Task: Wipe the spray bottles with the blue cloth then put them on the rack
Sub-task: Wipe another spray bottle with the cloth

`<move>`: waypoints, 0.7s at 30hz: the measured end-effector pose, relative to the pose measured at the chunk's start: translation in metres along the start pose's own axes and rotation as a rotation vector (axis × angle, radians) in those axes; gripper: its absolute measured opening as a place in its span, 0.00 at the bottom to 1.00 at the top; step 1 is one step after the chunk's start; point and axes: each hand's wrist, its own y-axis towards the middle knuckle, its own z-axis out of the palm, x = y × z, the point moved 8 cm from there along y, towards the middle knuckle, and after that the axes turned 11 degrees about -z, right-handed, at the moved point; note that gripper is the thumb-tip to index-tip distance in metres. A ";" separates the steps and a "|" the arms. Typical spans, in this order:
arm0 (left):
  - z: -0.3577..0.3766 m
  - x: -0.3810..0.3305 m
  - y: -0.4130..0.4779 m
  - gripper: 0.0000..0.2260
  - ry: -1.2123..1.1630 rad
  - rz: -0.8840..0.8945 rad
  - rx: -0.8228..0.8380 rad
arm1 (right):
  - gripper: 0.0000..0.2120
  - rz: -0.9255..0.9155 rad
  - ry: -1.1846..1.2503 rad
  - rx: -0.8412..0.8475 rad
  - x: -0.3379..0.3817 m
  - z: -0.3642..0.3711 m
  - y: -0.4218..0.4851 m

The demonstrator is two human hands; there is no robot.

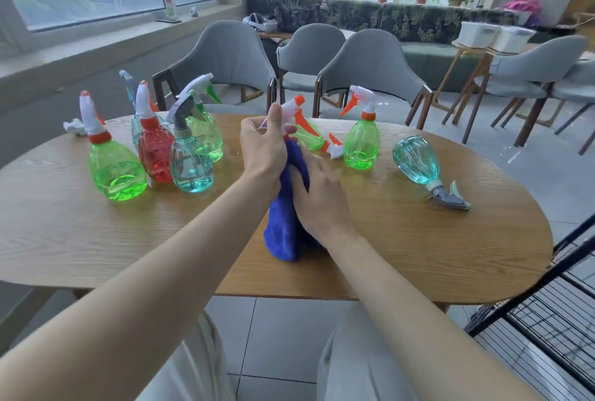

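Note:
My left hand (262,146) grips the white and orange spray head (293,111) of a bottle whose body is hidden inside the blue cloth (285,227). My right hand (318,194) is wrapped around the cloth and the bottle's body. Several spray bottles stand at the left: a green one (114,169), a red one (156,149), a teal one (191,162). Another green bottle (361,143) stands at centre right, and a green bottle (314,138) lies on its side behind my hands. A teal bottle (418,161) lies at the right.
The oval wooden table (418,246) holds everything. A black wire rack (547,313) stands at the lower right beside the table. A crumpled white tissue (74,126) lies at the far left edge. Grey chairs (370,69) stand behind the table.

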 end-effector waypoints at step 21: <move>0.008 -0.014 -0.020 0.17 -0.059 0.030 0.066 | 0.19 0.333 0.429 -0.014 -0.029 -0.008 0.005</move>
